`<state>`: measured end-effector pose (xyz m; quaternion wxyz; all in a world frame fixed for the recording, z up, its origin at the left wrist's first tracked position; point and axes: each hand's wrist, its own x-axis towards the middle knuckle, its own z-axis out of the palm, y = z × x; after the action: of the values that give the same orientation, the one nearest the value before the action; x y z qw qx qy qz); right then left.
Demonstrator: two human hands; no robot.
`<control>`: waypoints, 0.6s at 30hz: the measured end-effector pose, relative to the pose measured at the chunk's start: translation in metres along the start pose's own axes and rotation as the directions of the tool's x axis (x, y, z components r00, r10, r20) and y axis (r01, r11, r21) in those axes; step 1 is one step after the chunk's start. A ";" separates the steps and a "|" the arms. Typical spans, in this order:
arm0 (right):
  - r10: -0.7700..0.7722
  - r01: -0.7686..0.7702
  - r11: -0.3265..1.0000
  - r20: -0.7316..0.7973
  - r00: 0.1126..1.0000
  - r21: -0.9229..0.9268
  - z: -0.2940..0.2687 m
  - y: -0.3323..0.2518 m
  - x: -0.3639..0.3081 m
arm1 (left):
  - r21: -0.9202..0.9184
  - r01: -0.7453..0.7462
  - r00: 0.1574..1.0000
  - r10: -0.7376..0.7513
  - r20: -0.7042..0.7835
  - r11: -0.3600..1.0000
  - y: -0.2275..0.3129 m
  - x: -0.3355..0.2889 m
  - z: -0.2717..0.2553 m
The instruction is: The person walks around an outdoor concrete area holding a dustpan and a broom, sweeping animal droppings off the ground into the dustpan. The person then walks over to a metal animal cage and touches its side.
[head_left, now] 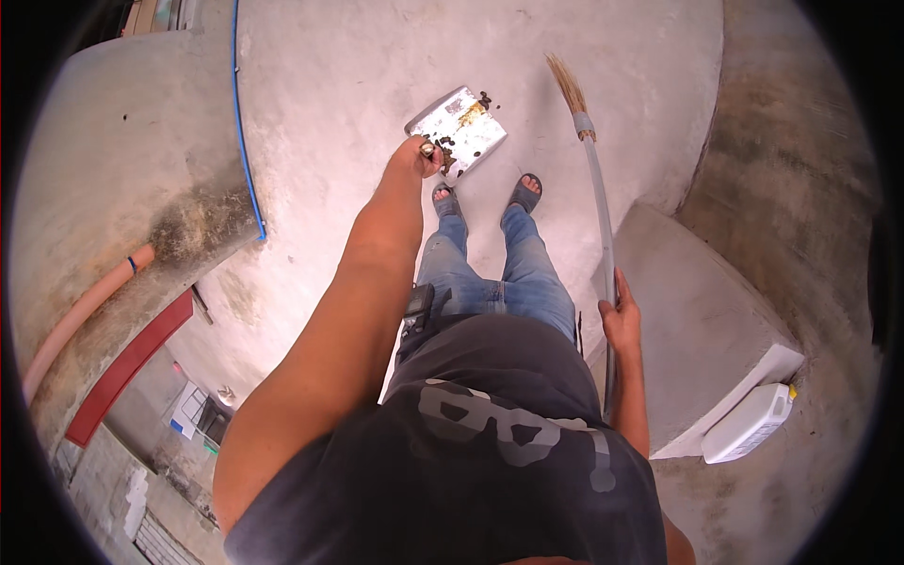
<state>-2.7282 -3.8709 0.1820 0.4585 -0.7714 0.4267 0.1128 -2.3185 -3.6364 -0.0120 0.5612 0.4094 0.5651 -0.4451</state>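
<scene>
My left hand [422,156] is closed round the top of the upright handle of a silvery metal dustpan [484,137]. The pan rests on the floor ahead of my feet, with dark leaf-like bits and a rusty-brown patch on it. A few dark bits [485,97] lie at its far edge. On the right, my right hand [622,318] grips the long grey handle of a stick broom [596,184]. Its straw bristles [566,85] point away from me, to the right of the dustpan, and do not touch it. Whether they touch the floor, I cannot tell.
A raised concrete block [702,320] stands at my right, with a white jug [750,424] beside it. Along the left wall run a blue pipe [245,141] and an orange pipe [85,315]. A red board [130,367] is at the lower left.
</scene>
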 end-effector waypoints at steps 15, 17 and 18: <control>0.095 -0.025 0.967 0.268 0.959 -0.254 0.083 -0.033 0.057 | 0.024 0.163 0.986 -0.164 0.037 0.986 0.041 0.056 0.008; 0.136 -0.042 0.967 0.371 0.919 -0.251 0.074 -0.038 0.033 | -0.018 0.205 0.978 -0.204 0.042 0.979 0.030 0.068 -0.003; 0.140 -0.043 0.965 0.371 0.918 -0.258 0.072 -0.040 0.023 | -0.019 0.114 0.993 -0.114 0.020 0.993 0.029 0.067 -0.003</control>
<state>-2.6683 -3.8173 0.1540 0.4292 -0.7636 0.3465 0.3357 -2.2941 -3.6285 -0.0804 0.5442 0.3666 0.5869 -0.4743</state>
